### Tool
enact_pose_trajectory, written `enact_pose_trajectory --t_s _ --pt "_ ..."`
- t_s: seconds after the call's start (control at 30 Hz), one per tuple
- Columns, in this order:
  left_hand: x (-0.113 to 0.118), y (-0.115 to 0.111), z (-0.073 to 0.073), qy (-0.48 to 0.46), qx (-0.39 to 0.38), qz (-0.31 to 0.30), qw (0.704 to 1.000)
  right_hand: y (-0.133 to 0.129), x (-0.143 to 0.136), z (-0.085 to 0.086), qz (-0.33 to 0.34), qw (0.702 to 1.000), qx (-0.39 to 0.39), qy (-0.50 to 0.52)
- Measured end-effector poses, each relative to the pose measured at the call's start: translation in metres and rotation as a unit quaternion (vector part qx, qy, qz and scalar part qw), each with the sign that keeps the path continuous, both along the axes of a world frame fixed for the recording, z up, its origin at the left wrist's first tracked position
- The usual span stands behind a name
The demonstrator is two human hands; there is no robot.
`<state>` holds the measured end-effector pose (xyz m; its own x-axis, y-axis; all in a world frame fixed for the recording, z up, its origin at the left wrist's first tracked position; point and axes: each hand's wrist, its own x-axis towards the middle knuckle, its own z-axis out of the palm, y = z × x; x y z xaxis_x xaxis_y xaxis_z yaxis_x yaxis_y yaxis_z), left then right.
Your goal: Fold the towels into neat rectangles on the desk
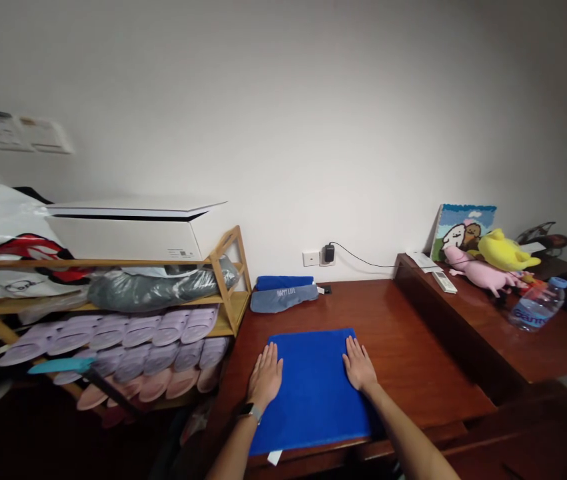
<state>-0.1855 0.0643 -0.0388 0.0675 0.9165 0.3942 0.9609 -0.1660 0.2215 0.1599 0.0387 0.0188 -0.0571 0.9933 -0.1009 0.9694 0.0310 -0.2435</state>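
A blue cloth point(316, 393), towel-like, lies spread flat on the brown wooden table point(413, 360), with a small white tag point(274, 457) poking out at its near edge. Along the cloth's left edge, my left hand point(266, 377) rests palm down with its fingers stretched out; a watch is on that wrist. My right hand point(360, 363) lies flat on the opposite edge, fingers extended toward the far corner. Behind the cloth, near the wall, sit a folded blue cloth point(283, 283) and a grey-blue folded fabric piece point(283, 299) lettered "HAPPY LIFE".
At left stands a wooden rack point(233, 293) holding several slippers point(158, 327) and a white box point(133, 237). To the right, a raised surface carries a pink plush toy point(478, 270), a yellow plush point(506, 252), a remote point(444, 282) and a water bottle point(538, 308). A charger point(330, 253) is plugged into the wall.
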Motion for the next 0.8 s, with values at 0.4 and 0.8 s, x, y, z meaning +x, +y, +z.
enact_pose_trajectory --t_s 0.4,0.8 --pt "-0.001 -0.002 -0.003 -0.002 0.009 0.007 1.0 0.037 -0.001 0.015 0.006 1.0 -0.003 -0.002" --pt "0.159 0.016 0.041 0.023 -0.023 -0.167 0.985 0.039 0.0 0.002 0.013 1.0 0.01 -0.006"
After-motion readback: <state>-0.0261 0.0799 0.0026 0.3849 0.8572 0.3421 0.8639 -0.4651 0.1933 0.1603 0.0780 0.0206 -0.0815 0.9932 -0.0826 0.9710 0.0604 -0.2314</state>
